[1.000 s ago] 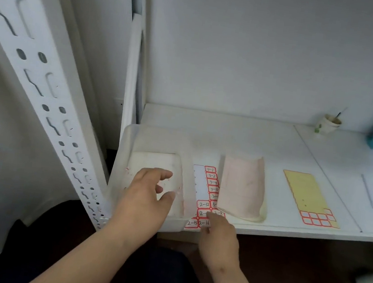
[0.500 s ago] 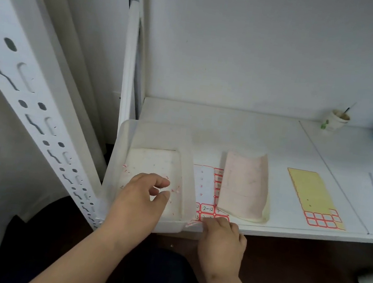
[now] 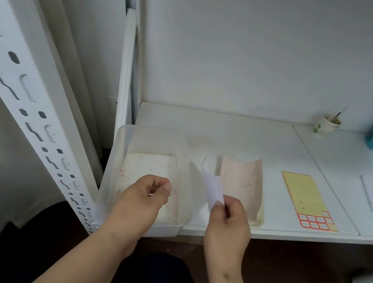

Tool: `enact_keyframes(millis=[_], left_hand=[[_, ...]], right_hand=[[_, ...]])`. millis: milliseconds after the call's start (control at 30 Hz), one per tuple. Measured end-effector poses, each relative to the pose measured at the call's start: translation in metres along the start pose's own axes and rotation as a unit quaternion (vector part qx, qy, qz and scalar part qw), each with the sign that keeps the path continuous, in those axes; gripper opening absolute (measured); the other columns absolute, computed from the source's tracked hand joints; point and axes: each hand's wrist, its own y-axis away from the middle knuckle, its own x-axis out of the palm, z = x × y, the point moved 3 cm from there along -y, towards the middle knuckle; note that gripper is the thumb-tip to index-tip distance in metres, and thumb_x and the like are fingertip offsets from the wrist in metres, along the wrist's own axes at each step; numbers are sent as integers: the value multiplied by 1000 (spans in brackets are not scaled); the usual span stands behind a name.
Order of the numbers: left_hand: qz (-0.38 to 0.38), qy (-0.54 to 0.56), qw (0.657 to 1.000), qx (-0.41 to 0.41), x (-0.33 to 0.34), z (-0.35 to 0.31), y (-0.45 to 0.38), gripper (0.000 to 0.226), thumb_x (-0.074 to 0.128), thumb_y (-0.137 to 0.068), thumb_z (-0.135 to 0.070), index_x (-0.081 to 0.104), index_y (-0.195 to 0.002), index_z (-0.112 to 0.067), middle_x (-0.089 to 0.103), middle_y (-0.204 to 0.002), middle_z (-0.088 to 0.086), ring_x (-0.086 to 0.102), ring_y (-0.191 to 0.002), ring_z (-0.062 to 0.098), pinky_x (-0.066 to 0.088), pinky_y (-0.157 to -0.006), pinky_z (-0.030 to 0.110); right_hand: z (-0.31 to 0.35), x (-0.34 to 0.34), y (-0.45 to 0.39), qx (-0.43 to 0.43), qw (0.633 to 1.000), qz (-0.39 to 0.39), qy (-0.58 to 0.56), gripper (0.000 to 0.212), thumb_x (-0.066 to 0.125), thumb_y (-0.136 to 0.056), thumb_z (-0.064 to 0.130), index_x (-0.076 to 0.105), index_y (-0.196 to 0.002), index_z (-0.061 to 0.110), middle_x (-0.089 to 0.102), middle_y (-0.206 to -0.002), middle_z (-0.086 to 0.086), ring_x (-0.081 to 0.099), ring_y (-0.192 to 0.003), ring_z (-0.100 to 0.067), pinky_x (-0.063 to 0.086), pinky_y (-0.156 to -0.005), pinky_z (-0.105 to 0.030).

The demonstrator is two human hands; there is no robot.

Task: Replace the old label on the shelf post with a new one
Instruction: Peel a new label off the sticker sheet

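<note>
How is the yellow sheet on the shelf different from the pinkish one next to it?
The yellow sheet lies flat, while the pinkish sheet curls up along its long edges. The yellow sheet keeps a few red-bordered labels at its near corner; the pinkish sheet shows none, only faint red specks. The yellow sheet lies farther right; the pinkish sheet lies beside the right hand. Both are long sheets resting on the white shelf.

One head-worn view looks forward and down, close over the shelf (image 3: 241,134).
</note>
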Motion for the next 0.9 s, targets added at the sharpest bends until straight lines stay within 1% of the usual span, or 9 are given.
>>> enact_keyframes(millis=[67,133,200,233,300,367,567,700,900], left_hand=[[31,112,992,-56,3,-3,1,30,51,-96,-50,64,-109,-25,72,-110,-4,69,-102,15,56,-90,38],[88,223,965,-108,4,-7,2,50,43,-94,-62,66,-116,-25,75,-112,1,71,-106,22,55,-94,48],[118,270,948,-122,0,-11,5,51,40,-95,-60,66,-119,-23,76,-112,6,71,-106,26,53,-96,49],[114,272,948,-120,-4,-12,6,43,43,-99,-50,66,-119,-19,76,-110,9,72,-104,27,53,-95,48],[85,251,958,-112,-13,-9,7,25,48,-102,-25,63,-119,-13,77,-106,11,73,-99,30,56,-89,45],[74,248,959,-117,-21,-3,9,24,47,-102,-13,63,-120,-12,77,-106,12,73,-99,32,57,-86,45],[77,306,942,-112,-37,6,20,29,45,-102,-21,66,-121,-10,75,-110,14,72,-104,33,50,-99,50],[112,345,927,-95,-40,4,29,34,46,-100,-24,67,-122,-8,72,-116,18,69,-108,34,50,-99,49],[139,314,938,-44,-45,-2,37,31,51,-94,-18,73,-111,-5,73,-112,21,71,-100,32,56,-86,40]], right_hand=[[16,7,13,-104,994,24,10,18,47,-92,20,64,-94,25,65,-94,13,60,-91,-5,48,-80,-23],[24,14,28,-235,970,47,49,23,48,-87,19,67,-98,26,66,-101,16,59,-98,-2,47,-86,-23],[23,22,40,-313,941,76,104,24,49,-83,20,67,-97,26,68,-105,15,58,-102,-4,48,-89,-31],[22,25,44,-325,934,88,119,25,47,-82,22,66,-97,27,68,-106,14,58,-103,-4,49,-90,-35],[20,29,49,-325,932,109,116,28,45,-79,25,68,-97,26,67,-109,14,58,-105,-5,50,-89,-40],[21,31,55,-314,935,128,104,29,46,-78,29,69,-96,26,66,-110,15,57,-106,-3,50,-90,-42],[41,37,60,-212,964,153,47,34,44,-80,59,61,-98,35,57,-99,33,59,-100,3,55,-85,-34],[52,42,60,-203,970,129,37,23,55,-85,48,57,-105,37,56,-108,23,58,-103,-2,56,-83,-33],[63,42,63,-219,968,114,50,36,63,-86,41,59,-121,34,47,-114,15,53,-111,-9,54,-89,-38]])
